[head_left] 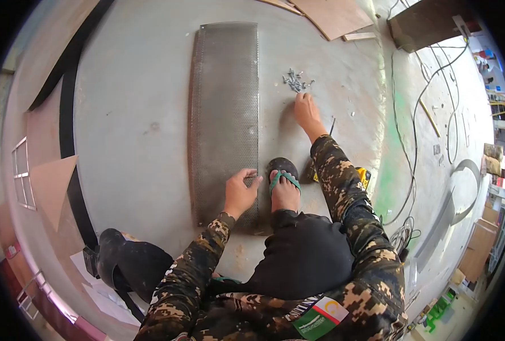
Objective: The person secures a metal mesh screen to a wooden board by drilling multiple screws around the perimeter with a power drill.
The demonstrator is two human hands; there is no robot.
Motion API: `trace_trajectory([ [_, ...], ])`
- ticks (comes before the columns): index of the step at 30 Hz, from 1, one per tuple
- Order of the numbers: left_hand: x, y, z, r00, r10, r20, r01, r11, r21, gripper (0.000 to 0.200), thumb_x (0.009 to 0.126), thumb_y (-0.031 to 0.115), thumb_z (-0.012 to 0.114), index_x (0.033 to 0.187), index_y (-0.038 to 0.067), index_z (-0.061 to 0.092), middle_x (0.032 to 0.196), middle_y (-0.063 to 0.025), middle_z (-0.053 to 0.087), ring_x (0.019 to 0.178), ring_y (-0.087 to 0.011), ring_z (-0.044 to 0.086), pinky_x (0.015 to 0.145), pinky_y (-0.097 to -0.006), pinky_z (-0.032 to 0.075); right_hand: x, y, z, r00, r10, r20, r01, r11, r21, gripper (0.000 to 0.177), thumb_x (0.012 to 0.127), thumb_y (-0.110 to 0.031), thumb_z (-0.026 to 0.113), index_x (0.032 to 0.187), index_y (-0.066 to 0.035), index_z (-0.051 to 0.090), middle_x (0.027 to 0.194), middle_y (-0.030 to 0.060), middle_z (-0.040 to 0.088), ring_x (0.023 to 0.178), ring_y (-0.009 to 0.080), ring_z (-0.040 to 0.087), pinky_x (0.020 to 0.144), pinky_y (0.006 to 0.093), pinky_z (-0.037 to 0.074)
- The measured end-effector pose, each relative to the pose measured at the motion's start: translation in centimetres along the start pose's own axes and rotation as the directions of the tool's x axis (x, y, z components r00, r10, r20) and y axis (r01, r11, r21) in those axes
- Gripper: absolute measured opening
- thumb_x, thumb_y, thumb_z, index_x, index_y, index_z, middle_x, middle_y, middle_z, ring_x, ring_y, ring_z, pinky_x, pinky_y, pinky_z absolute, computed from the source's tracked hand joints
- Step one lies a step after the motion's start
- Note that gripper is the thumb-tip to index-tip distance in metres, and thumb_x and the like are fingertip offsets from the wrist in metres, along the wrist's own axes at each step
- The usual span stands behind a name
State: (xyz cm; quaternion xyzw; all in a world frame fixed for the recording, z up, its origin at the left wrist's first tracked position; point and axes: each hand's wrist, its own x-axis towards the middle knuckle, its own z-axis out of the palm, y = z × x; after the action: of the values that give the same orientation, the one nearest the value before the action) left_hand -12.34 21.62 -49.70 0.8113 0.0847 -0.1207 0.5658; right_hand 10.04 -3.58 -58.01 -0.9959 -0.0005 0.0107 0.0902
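Observation:
A long perforated metal panel [225, 102] lies lengthwise on the grey floor in front of me. Over its near right edge is my left hand [241, 193], fingers curled and thumb close to the index finger; anything between them is too small to make out. My right hand [309, 116] reaches forward to a small heap of screws [294, 80], its fingers bunched at the heap's near side. Whatever those fingertips hold is hidden. Under my right forearm lies a yellow and black cordless drill [364, 177], partly covered by the sleeve, with a thin bit pointing forward.
My sandalled foot [285, 187] is planted just right of the panel. Cables [414, 142] run along the floor at right. Brown boards [335, 17] lie at the far end, and a black strip [69, 125] runs along the left.

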Motion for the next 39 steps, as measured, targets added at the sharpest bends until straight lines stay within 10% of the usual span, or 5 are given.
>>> trace_trajectory([
  [7, 2.3, -0.2, 1.1, 0.978, -0.178, 0.114, 0.203, 0.939, -0.278, 0.024, 0.095, 0.019, 0.068, 0.108, -0.001, 0.068, 0.094, -0.0101, 0.072, 0.085, -0.0247, 0.069, 0.08, -0.0365, 0.055, -2.1, -0.2, -1.7, 0.997, -0.072, 0.021, 0.067, 0.981, 0.181, 0.014, 0.09, -0.005, 0.054, 0.103, -0.001, 0.056, 0.102, 0.0258, 0.062, 0.096, 0.0475, 0.062, 0.081, 0.0509, 0.052],
  [14, 10.6, 2.4, 3.0, 0.788, -0.406, 0.463, 0.506, -0.001, -0.862, 0.043, 0.107, 0.041, 0.042, 0.106, 0.002, 0.06, 0.101, -0.0141, 0.063, 0.097, -0.0274, 0.061, 0.095, -0.0419, 0.05, -6.9, -7.2, -7.7, 0.783, -0.589, 0.201, 0.32, 0.658, 0.682, 0.017, 0.084, -0.008, 0.067, 0.099, -0.004, 0.074, 0.093, 0.0176, 0.072, 0.088, 0.0358, 0.068, 0.079, 0.0412, 0.054],
  [19, 10.3, 1.3, 3.4, 0.819, -0.458, 0.346, 0.533, 0.383, -0.754, 0.032, 0.107, 0.03, 0.047, 0.095, 0.004, 0.062, 0.07, -0.0005, 0.055, 0.064, -0.0162, 0.054, 0.06, -0.032, 0.042, 1.7, -2.6, -4.2, 0.983, -0.172, -0.067, 0.184, 0.896, 0.404, 0.026, 0.09, -0.011, 0.064, 0.115, -0.005, 0.07, 0.11, 0.0192, 0.07, 0.104, 0.0359, 0.066, 0.088, 0.0415, 0.053],
  [25, 5.0, 0.0, 2.7, 0.806, -0.401, 0.434, 0.582, 0.404, -0.706, 0.029, 0.106, 0.031, 0.05, 0.096, 0.006, 0.062, 0.07, 0.0016, 0.05, 0.066, -0.0153, 0.053, 0.063, -0.0316, 0.042, 3.5, -1.0, -1.9, 0.97, -0.191, -0.149, 0.184, 0.981, -0.057, 0.038, 0.088, -0.02, 0.07, 0.125, -0.01, 0.064, 0.129, 0.0227, 0.058, 0.123, 0.0399, 0.053, 0.101, 0.0445, 0.046],
  [39, 4.1, -1.1, 2.2, 0.809, -0.391, 0.439, 0.573, 0.357, -0.738, 0.027, 0.105, 0.03, 0.053, 0.098, 0.006, 0.062, 0.081, 0.0003, 0.058, 0.077, -0.0171, 0.059, 0.074, -0.0342, 0.048, 1.6, 2.6, -2.8, 0.996, 0.084, 0.035, -0.091, 0.885, 0.457, 0.028, 0.075, -0.013, 0.07, 0.101, -0.003, 0.072, 0.085, 0.0172, 0.072, 0.08, 0.0264, 0.071, 0.075, 0.0379, 0.055],
])
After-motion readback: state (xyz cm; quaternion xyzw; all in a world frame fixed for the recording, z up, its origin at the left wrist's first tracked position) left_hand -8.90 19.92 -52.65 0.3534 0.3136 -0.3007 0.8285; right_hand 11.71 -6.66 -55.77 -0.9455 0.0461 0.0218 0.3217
